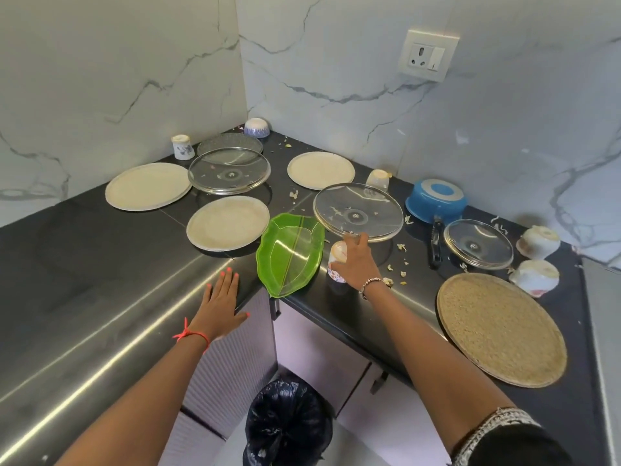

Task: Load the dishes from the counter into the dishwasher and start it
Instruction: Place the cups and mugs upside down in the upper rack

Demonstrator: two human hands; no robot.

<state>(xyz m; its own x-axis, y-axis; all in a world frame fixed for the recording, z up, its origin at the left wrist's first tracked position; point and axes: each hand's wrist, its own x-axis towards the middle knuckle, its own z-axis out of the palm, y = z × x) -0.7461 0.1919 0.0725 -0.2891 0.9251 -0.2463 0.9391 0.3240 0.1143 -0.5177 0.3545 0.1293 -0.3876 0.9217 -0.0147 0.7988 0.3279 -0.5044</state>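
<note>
While the left hand (221, 297) lies flat on the steel front edge of the counter (100, 297) with its fingers straight and slightly spread, the right hand (356, 264) is closed round the right side of a small patterned cup (337, 260). The cup stands on the counter at the near inner corner, apparently mouth down, so its interior is hidden. The right fingertips reach the near rim of a large glass lid (358, 211); whether they touch it cannot be told.

Just left of the cup lies a translucent green leaf tray (290, 253), divided by a centre rib, its near tip overhanging the counter edge.

Left section:
- Three pale plates: one far left (148, 186), one near (228, 223), one right of the corner (321, 170).
- A second glass lid (229, 169) partly overlaps a dark round dish (229, 144) behind it.
- A white mug (182, 147) and a blue-patterned bowl (256, 127) stand at the far wall, both mouth down.

Right section:
- A pale tumbler (378, 179) and a blue saucepan (437, 200) are inverted, and the saucepan's black handle points toward the near edge.
- A small glass lid (478, 243) lies just right of that handle.
- Two white bowls (537, 242) sit mouth down at the far right.
- A large brown plate (500, 329) lies at the near edge.

Food scraps (401, 247) are scattered between the dishes. A black bin bag (285, 422) sits below the corner — its contents cannot be seen.
</note>
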